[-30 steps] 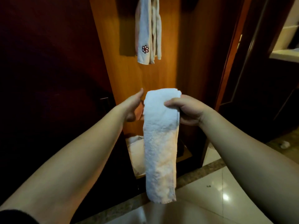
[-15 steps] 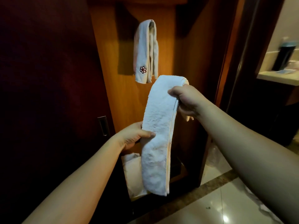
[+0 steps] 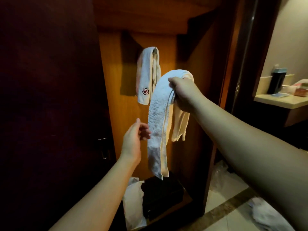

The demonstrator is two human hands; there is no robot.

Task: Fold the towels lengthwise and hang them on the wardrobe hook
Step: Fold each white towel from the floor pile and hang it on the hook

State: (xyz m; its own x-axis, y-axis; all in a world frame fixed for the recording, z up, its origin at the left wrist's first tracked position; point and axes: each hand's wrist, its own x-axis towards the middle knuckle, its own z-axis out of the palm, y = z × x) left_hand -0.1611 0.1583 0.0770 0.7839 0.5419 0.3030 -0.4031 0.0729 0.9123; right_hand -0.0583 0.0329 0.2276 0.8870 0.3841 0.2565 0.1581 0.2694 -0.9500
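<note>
Both hands are raised before the open wardrobe. Left hand (image 3: pixel 133 140) sits low, fingers loosely spread and lightly curled, its fingertips at the left edge of the towel (image 3: pixel 158 120) about halfway down; whether they touch or merely hover beside it cannot be told, and it grips nothing. That towel is folded lengthwise into a narrow white band of nubbly terry, with the cream folded edge showing along its right side. Its long axis runs near vertical, leaning slightly right toward the top, where it arches over the right hand (image 3: pixel 183 94); the longer end points down at the dark pile on the wardrobe floor (image 3: pixel 176 212), and the shorter cream end hangs behind the right wrist. Up and to the left of the arch, a hung towel (image 3: pixel 146 75) is draped on the hook (image 3: pixel 155 50) against the orange wood back panel, folded narrow too, hanging straight down, with a small red flower emblem near its lower end. Right hand is higher, fingers and thumb curled round the top of the held towel, pinching the band just below its bend. Far right, a counter (image 3: pixel 281 100) carries a dark bottle (image 3: pixel 277 79) and some blurred small items.
</note>
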